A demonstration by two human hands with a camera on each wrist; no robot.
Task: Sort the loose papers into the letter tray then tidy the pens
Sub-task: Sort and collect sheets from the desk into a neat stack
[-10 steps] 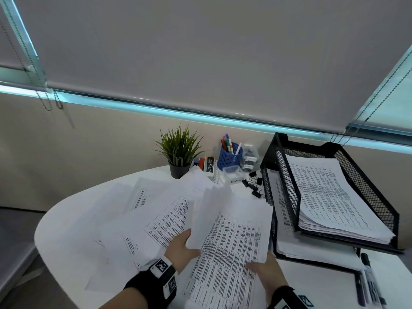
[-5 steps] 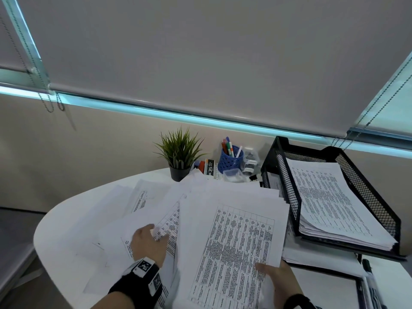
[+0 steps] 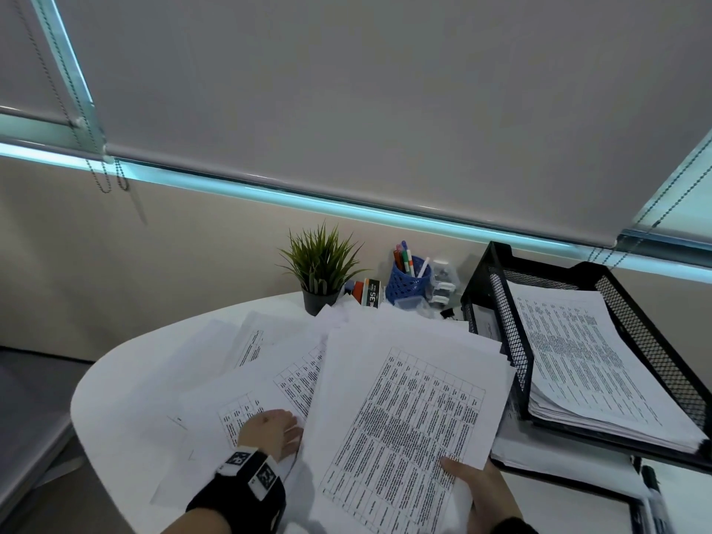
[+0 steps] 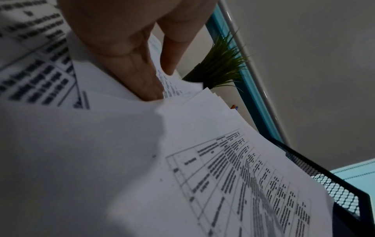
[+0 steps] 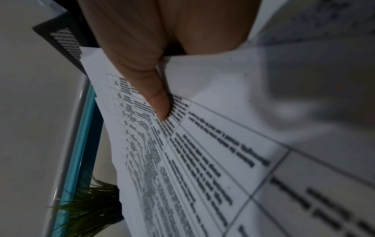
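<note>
Pale, matte sheets printed with ruled tables filled the right hand [image 3: 483,485], which held a gathered sheaf of papers [image 3: 408,414] at its 5 o'clock corner, thumb [image 5: 156,99] pressed flat across the top page and the other fingers hidden beneath. At 9 o'clock from that sheaf the left hand [image 3: 271,429], above a black wrist strap with square markers, lay on the loose papers [image 3: 269,383] fanned over the round white table [image 3: 111,402]; in the left wrist view its thumb and fingers pinched the thin edge of one sheet. The sheaf's far corner sat just beside the black wire-mesh letter tray [image 3: 512,341] at 3 o'clock, whose tilted upper tier carried a thick, squared stack of printed pages [image 3: 589,364], with more sheets in the tier below. At 12 o'clock stood a blue perforated pen cup [image 3: 406,281] holding coloured pens, and left of it a spiky green plant [image 3: 321,260] in a dark pot. A dark marker [image 3: 655,491] lay at 4 o'clock, by the tray's front.
</note>
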